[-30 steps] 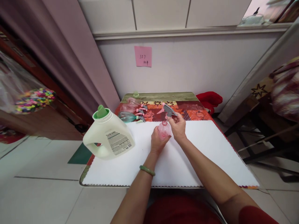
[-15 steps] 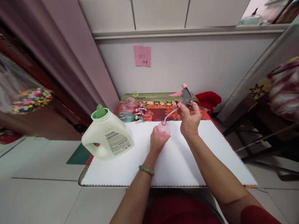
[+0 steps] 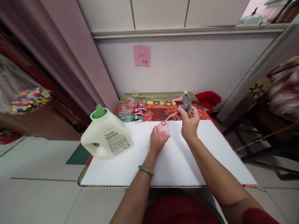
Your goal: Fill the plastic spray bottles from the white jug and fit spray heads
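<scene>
My left hand (image 3: 158,140) is closed round a small clear pink bottle (image 3: 164,130), its open neck facing up over the white mat (image 3: 168,165). Up and to the right, my right hand (image 3: 190,123) grips a grey and pink spray head (image 3: 186,102) by its lower part. A thin clear dip tube (image 3: 171,116) slants from the spray head down to the bottle's mouth. Whether the tube's tip is just inside the neck or only touching it, I cannot tell.
A large pale jug (image 3: 107,133) with a green spout stands at the left of the mat. Behind it lie a teal spray bottle (image 3: 127,117) and pink spray bottles (image 3: 127,107). A green cap (image 3: 135,94) sits at the table's far edge.
My right hand has lowered the spray head slightly, and the tube now slopes less steeply. My left hand and the bottle have stayed in place.
</scene>
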`<state>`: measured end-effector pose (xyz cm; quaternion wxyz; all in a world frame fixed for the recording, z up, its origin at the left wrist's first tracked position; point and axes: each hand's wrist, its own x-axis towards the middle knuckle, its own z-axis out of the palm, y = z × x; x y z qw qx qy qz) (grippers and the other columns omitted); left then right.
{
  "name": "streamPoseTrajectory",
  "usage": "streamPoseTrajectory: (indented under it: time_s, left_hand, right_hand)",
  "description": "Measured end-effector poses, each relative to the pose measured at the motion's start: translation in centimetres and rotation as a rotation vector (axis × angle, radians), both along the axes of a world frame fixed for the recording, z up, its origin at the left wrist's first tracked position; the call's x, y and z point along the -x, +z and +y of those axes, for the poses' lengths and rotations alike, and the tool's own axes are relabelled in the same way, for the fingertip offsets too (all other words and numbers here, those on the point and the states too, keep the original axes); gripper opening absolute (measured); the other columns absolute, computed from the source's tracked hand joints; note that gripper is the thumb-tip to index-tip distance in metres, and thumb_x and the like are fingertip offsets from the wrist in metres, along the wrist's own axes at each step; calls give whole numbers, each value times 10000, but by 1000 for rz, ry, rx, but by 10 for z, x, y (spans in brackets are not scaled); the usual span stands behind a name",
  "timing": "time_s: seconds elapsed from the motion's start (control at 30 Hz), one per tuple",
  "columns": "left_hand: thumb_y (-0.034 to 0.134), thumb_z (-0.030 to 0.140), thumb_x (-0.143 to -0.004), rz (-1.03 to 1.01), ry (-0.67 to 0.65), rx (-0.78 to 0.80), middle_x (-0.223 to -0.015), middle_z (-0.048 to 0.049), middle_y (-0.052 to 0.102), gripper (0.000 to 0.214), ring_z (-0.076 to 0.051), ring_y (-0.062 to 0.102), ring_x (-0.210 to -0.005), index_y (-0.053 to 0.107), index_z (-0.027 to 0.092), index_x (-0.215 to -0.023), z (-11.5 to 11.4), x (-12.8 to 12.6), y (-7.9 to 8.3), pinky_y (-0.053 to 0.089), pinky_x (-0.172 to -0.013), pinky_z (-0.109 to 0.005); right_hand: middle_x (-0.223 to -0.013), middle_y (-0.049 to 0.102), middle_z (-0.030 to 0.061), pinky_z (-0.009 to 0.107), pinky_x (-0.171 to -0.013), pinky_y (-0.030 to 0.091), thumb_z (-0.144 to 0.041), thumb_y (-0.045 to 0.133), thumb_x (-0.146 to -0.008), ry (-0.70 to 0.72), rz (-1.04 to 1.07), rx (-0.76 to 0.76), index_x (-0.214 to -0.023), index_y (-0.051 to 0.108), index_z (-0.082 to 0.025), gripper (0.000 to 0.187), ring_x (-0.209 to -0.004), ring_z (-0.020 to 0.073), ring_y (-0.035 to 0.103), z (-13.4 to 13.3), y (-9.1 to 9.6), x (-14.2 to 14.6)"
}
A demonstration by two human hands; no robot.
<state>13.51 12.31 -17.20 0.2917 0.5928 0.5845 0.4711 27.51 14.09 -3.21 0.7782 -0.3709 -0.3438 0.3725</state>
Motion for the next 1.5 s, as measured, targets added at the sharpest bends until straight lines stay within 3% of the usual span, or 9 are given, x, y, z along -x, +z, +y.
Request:
streamPoseTrajectory:
  time_s: [0.27,0.47,0.67,0.77,0.87,1.03,1.2,1.4,1.5]
  left_hand:
    - [874,367,-684,-1,15,-17,-1246,-134,675,743,-340,656,-1145,490,251,-1310,0,0,-2,494,-958,-453]
    - [870,390,-690,-11,25,-24,-1249,-136,664,734,-344,650,-1184,503,259,-1312,2,0,-3,495,-986,-449]
    - [887,404,-648,-41,35,-24,-1186,-98,682,759,-347,661,-1170,523,267,-1300,7,-1,-4,516,-958,-439]
    - [886,408,-660,-19,51,-1,-1178,-87,693,770,-327,673,-1126,521,250,-1319,8,-1,-5,523,-922,-419]
    - [883,414,-665,-21,53,-22,-1153,-80,699,754,-316,687,-1087,532,255,-1313,9,-1,-7,535,-896,-416]
    - [871,420,-664,-40,45,-63,-1151,-96,693,744,-318,695,-1080,537,260,-1309,9,0,-9,542,-915,-452]
    - [878,433,-663,-34,52,-49,-1156,-91,691,749,-319,689,-1085,531,275,-1308,9,-1,-8,534,-937,-462]
    - [870,430,-684,-6,45,-25,-1179,-89,692,755,-315,679,-1090,504,247,-1318,8,-1,-5,528,-920,-439]
    - [861,453,-683,4,43,-27,-1179,-87,689,752,-316,687,-1090,502,260,-1315,8,-1,-6,540,-926,-452]
  right_hand:
    - [-889,728,-30,262,-736,621,-318,861,-697,-10,184,41,-941,618,-221,359,-818,142,738,4,4,-6]
    - [-897,768,-15,193,-671,623,-256,754,-782,-47,274,100,-879,676,-205,134,-780,110,737,12,9,-74]
    - [-723,751,31,133,-495,542,-188,698,-795,133,6,726,-806,716,-170,28,-537,79,638,-14,-51,-143]
    - [-744,754,64,147,-477,532,-172,706,-768,147,-76,841,-761,734,-151,35,-514,79,621,-28,-82,-158]
    - [-742,741,59,163,-479,527,-194,713,-752,145,-128,867,-741,747,-156,53,-526,87,615,-34,-99,-167]
    - [-817,754,56,179,-460,455,-285,749,-742,76,-281,856,-779,764,-164,128,-595,112,627,-31,-109,-180]
    - [-720,715,31,203,-484,409,-383,808,-709,112,-445,835,-757,777,-155,235,-553,102,542,-25,-108,-193]
    - [-828,758,81,249,-564,493,-458,654,-828,269,-553,802,-817,756,-158,317,-598,131,602,-9,-102,-185]
    - [-674,698,38,247,-521,436,-396,660,-823,254,-713,827,-778,743,-167,248,-546,140,569,-2,-98,-180]
